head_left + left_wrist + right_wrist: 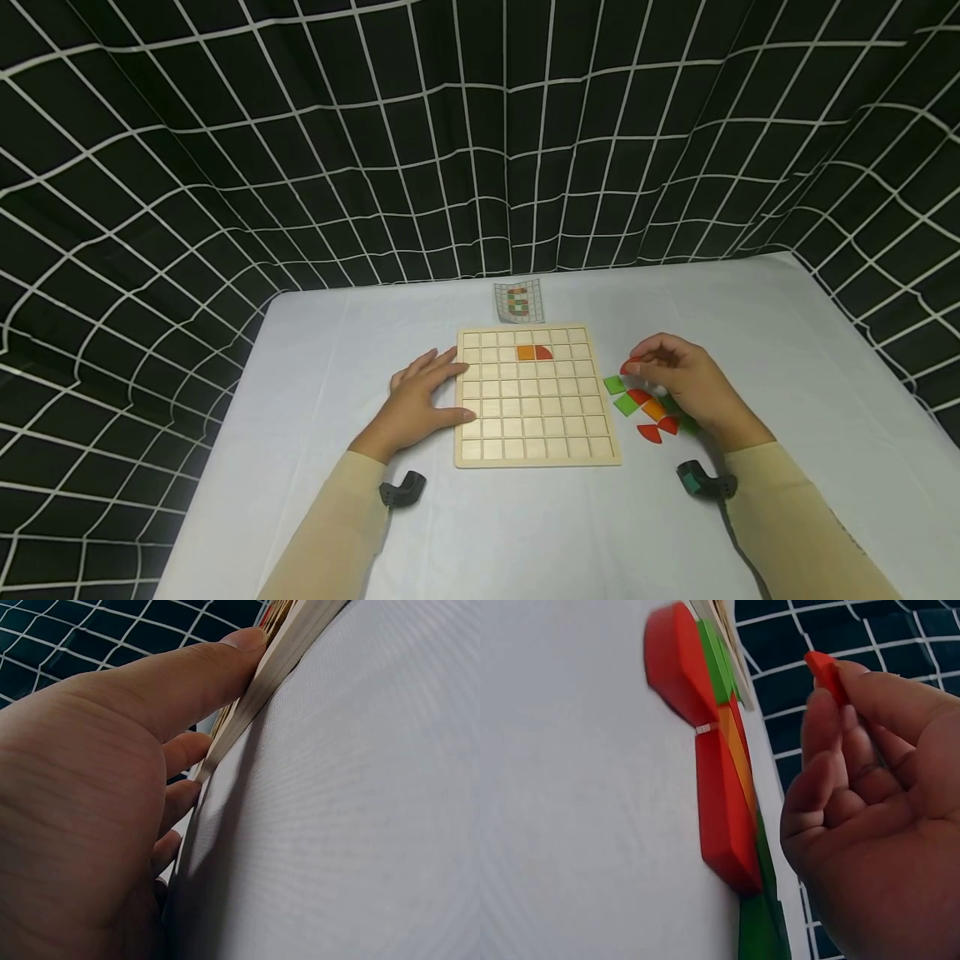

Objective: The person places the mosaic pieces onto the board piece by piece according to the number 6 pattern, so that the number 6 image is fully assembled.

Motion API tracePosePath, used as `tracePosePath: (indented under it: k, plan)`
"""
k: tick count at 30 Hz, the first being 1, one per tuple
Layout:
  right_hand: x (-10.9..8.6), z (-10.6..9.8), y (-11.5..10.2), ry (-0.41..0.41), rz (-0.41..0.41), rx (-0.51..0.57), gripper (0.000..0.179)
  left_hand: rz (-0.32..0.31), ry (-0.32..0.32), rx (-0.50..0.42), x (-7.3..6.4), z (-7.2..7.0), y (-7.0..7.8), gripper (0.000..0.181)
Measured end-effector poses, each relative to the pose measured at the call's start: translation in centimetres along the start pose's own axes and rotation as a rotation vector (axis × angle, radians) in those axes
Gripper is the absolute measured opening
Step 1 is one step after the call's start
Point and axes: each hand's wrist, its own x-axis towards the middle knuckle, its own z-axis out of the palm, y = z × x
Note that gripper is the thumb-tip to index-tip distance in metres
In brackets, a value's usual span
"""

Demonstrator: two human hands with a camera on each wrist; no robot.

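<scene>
A square wooden grid board (534,396) lies on the table. In its upper rows sit an orange square (526,352) and, beside it, a red quarter-circle piece (543,353). My left hand (412,406) rests at the board's left edge, thumb and fingertips touching the rim, as the left wrist view also shows. To the right of the board, my right hand (686,379) pinches another red piece (825,673) between thumb and fingers, raised over the loose pieces. Its full shape is partly hidden by the fingers.
Loose pieces lie right of the board: green squares (626,405), an orange square (654,410) and red pieces (649,433), some hidden by the right hand. A small pattern card (519,302) lies behind the board. Black curtain (480,150) with white grid lines surrounds the white table (337,350).
</scene>
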Motion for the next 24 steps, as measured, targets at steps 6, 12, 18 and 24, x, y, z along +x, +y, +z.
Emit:
tracePosePath:
  k: [6,12,18,24]
  plan:
    - [-0.2,0.5,-0.7,-0.017,0.022,0.001,0.026,-0.002,-0.007,0.002,0.0,-0.1,0.2,0.08]
    - [-0.2,0.9,-1.0,-0.027,0.019,0.016,0.028,-0.009,-0.004,0.0,0.0,-0.1,0.2,0.08]
    - [-0.3,1.6,-1.2,-0.066,0.023,0.051,0.027,-0.008,-0.002,0.002,0.0,-0.1,0.2,0.08]
    - [-0.4,2.3,-1.8,-0.081,0.011,0.066,0.026,-0.002,0.002,-0.004,0.0,-0.2,0.2,0.08]
